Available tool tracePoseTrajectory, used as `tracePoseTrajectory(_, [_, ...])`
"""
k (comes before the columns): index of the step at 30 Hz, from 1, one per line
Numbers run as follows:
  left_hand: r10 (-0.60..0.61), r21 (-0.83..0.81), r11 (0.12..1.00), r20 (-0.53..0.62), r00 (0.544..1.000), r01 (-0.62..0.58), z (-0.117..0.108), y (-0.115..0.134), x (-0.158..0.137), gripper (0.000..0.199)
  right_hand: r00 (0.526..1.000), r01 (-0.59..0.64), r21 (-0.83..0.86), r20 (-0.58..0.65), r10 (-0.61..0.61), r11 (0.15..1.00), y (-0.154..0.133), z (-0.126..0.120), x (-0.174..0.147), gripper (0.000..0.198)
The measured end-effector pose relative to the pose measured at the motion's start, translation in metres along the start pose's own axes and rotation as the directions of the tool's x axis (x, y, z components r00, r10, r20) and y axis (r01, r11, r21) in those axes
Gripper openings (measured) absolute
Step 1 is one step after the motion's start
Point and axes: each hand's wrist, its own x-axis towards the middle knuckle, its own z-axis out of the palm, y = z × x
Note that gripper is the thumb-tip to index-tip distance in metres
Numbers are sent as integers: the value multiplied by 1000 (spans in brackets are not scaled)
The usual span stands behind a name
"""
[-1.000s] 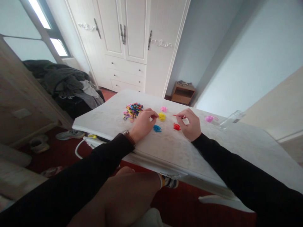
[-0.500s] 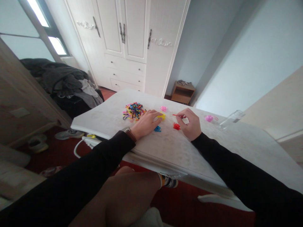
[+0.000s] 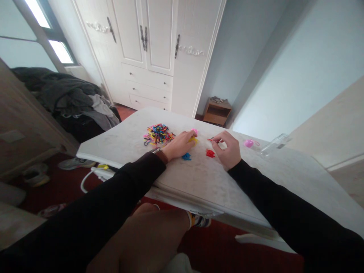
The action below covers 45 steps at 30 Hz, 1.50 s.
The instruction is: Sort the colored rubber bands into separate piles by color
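My right hand (image 3: 227, 149) is closed in a pinch on a thin red elastic band (image 3: 209, 140), with something dark showing at the fingertips. Just below it lies a small red pile of bands (image 3: 210, 152). My left hand (image 3: 182, 145) rests low over the table, thumb and fingers apart, partly covering a yellow pile of bands (image 3: 193, 140). Its fingertips reach to a pink pile (image 3: 195, 130). Near that wrist sits a blue pile (image 3: 186, 156). To the left is a larger mixed heap of coloured bands (image 3: 158, 134).
On the table's (image 3: 182, 178) right side lie a pink plastic item with a loop (image 3: 249, 143) and a clear container (image 3: 274, 145) on its side. Behind stand a white wardrobe (image 3: 159, 64) and a small wooden cabinet (image 3: 217, 112). Clothes (image 3: 71, 94) are heaped at the left.
My left hand has shifted a little forward, its fingertips moving from the yellow pile toward the pink one. My right hand keeps its pinch. The view has turned slightly.
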Motion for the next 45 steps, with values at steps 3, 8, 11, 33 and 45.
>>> tracePoseTrajectory(3, [15, -9, 1000, -11, 1000, -15, -1, 0, 1, 27, 1000, -2, 6, 4, 2, 1000, -1, 0, 0, 13])
tracePoseTrajectory(8, [39, -70, 996, -83, 996, -45, -2, -1, 1, 26, 1000, 3, 1, 10, -3, 1000, 1, -4, 2, 15])
tracePoseTrajectory(11, [77, -51, 996, -46, 996, -79, -3, 1, -2, 32, 999, 2, -6, 41, -2, 1000, 5, -9, 4, 16])
tracePoseTrajectory(33, [147, -156, 974, -131, 980, -167, -8, 9, -9, 33, 903, 3, 75, 427, -35, 997, 37, -20, 4, 9])
tracePoseTrajectory(45, [-2, -50, 999, -424, 906, -21, -23, 11, -32, 9, 892, -50, 152, 452, -25, 987, 38, -13, -1, 23])
